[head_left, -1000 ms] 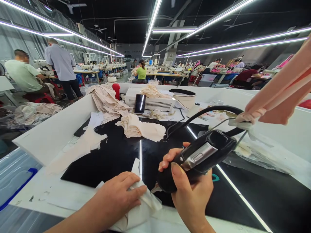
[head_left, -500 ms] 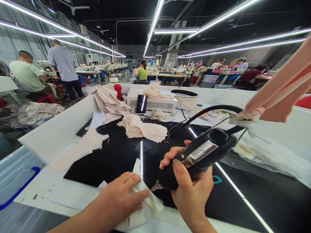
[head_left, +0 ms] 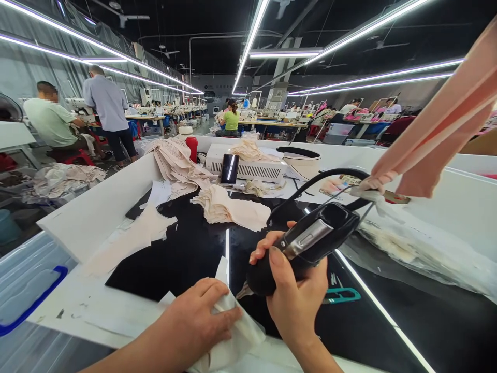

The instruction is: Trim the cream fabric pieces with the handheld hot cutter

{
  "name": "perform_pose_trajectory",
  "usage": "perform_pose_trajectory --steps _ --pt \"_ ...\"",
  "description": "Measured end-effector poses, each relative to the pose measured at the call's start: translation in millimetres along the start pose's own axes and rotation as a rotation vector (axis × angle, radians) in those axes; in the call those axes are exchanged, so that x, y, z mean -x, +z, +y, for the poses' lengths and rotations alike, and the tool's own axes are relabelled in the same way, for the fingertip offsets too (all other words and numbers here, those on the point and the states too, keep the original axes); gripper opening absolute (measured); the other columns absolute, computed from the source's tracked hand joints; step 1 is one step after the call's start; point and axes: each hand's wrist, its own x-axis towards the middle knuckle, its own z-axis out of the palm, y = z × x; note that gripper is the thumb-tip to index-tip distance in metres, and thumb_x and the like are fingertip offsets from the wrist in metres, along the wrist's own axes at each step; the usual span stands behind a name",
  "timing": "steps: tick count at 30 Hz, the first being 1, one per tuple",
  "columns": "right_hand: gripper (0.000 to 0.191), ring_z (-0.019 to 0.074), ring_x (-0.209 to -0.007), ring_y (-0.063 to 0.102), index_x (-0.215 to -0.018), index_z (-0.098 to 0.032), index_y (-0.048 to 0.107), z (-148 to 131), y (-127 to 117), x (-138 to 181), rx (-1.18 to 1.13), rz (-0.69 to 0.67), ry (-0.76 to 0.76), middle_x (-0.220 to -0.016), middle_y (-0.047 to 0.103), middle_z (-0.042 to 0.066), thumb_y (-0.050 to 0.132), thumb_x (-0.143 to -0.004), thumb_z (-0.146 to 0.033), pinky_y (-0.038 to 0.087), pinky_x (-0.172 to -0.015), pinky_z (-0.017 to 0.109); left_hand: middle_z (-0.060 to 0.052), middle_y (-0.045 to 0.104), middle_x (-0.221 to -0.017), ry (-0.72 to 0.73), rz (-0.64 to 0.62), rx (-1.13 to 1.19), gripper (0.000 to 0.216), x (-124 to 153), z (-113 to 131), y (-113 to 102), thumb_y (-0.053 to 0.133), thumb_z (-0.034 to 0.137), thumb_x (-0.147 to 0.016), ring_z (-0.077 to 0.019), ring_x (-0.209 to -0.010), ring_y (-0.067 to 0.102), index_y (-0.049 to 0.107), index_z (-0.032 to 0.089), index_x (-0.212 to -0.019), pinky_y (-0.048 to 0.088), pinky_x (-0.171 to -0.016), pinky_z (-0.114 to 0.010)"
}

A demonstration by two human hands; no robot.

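My right hand [head_left: 293,295] is wrapped round a black corded handheld power tool [head_left: 334,223] with a silver plate on its side. The tool slants, its narrow metal tip pointing down and left beside a cream fabric piece [head_left: 246,329]. My left hand [head_left: 198,316] lies over this fabric at the near table edge, thumb and fingers closed on it. Pink cloth [head_left: 430,134] is knotted near the tool's cord end and stretches up to the right. Just right of my right hand, teal-handled thread snips [head_left: 344,295] rest on the black mat [head_left: 186,259].
Beyond my hands lies a stack of cream cut pieces [head_left: 233,207]. Behind it stand a phone [head_left: 229,169] and a white vented box [head_left: 258,170]. Draped fabric [head_left: 176,163] is at back left, a plastic bag [head_left: 419,248] at right. White side walls [head_left: 97,207] border the table.
My right hand and the tool have moved slightly left and down in view, showing more of the snips. The left hand stays on the fabric. The view has shifted a little.
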Motion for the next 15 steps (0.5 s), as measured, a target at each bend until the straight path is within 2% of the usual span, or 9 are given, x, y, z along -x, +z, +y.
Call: perform_pose_trajectory --steps 8,11,15 --pt "0.029 0.0123 -0.061 0.064 -0.112 -0.028 0.055 6 4 0 0.013 -0.013 0.009 -0.084 0.066 -0.004 0.074 -0.091 -0.026 0.057 -0.058 0.027 -0.011 0.063 -0.116 0.006 0.024 0.021 0.048 -1 2 -3 0.086 0.027 -0.083 -0.0266 -0.105 0.065 0.062 0.019 -0.123 0.062 -0.092 -0.04" --pt "0.03 0.0128 -0.062 0.064 -0.113 -0.028 0.055 6 2 0 0.027 -0.003 0.004 -0.084 0.067 -0.004 0.074 -0.09 -0.026 0.058 -0.058 0.027 -0.01 0.064 -0.116 -0.031 -0.018 0.044 0.034 -5 -1 -12 0.077 0.026 -0.092 -0.0242 -0.103 0.065 0.062 0.018 -0.121 0.062 -0.09 -0.036" --pt "0.03 0.0121 -0.063 0.064 -0.112 -0.029 0.056 7 1 1 0.017 -0.006 -0.008 -0.087 0.067 -0.004 0.075 -0.089 -0.024 0.057 -0.059 0.027 -0.009 0.065 -0.11 -0.012 -0.015 0.042 0.012 -16 -14 -24 0.058 0.021 -0.103 -0.0235 -0.105 0.064 0.064 0.014 -0.111 0.054 -0.106 -0.045"
